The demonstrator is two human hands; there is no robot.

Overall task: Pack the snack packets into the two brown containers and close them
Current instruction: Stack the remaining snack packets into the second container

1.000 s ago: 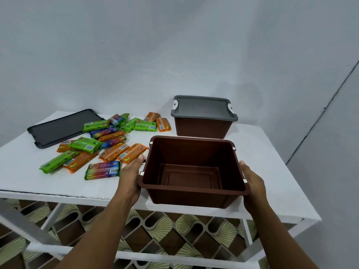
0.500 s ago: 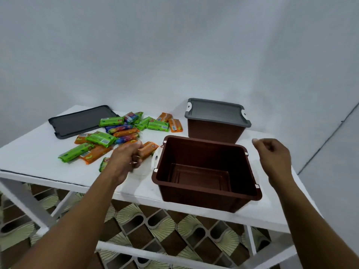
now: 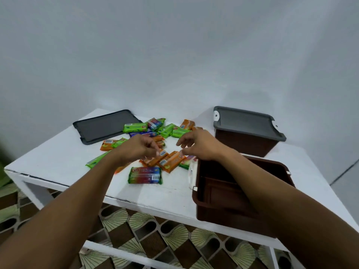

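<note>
An open brown container [image 3: 215, 216] stands empty at the table's front right; my right forearm crosses over it. A second brown container [image 3: 242, 142] with a grey lid [image 3: 244, 123] on it stands behind. Several green, orange and multicoloured snack packets lie scattered at the table's middle, among them a multicoloured one [image 3: 144, 175], orange ones [image 3: 171, 161] and a green one [image 3: 135, 127]. My left hand [image 3: 139, 148] reaches over the orange packets, fingertips down at one of them. My right hand [image 3: 200, 144] hovers beside it with loosely curled fingers, holding nothing.
A loose dark grey lid [image 3: 106, 125] lies flat at the back left of the white table [image 3: 58, 162]. White walls stand close behind and to the right. A patterned floor shows below the table frame.
Both hands have let go of the open container and moved left and forward over the packets. The view has swung so the container now sits at the right.
</note>
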